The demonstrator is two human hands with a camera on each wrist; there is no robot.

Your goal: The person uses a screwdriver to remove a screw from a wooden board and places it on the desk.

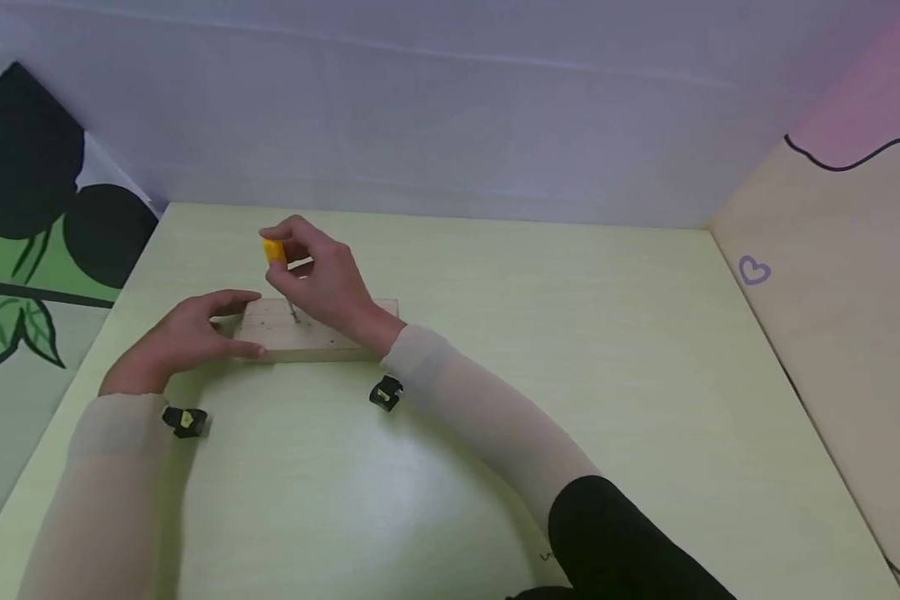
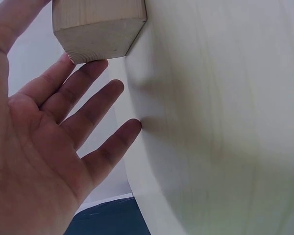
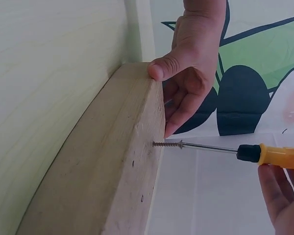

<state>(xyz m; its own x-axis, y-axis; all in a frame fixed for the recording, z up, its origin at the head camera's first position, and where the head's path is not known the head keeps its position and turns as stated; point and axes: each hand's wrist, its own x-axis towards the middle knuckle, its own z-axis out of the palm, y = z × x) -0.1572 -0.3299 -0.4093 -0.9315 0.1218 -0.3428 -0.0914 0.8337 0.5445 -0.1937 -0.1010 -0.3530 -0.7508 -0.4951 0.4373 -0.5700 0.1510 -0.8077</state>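
A pale wooden block (image 1: pixel 315 340) lies flat on the table, several small holes in its top face. Its left end is held by my left hand (image 1: pixel 187 335), thumb at the near edge and fingertips along the end and far side. My right hand (image 1: pixel 330 279) grips the yellow handle of a screwdriver (image 3: pixel 279 156) above the block. The screwdriver's thin shaft meets the head of a screw (image 3: pixel 169 144), which stands upright in the block's top with most of its thread showing.
The light wood-toned table (image 1: pixel 495 375) spreads to the right and toward me. A pale cloth wall (image 1: pixel 435 125) closes off the back, with a painted panel (image 1: pixel 15 333) at left and a beige one (image 1: pixel 832 333) at right. Small black cameras (image 1: pixel 186 421) sit at both wrists.
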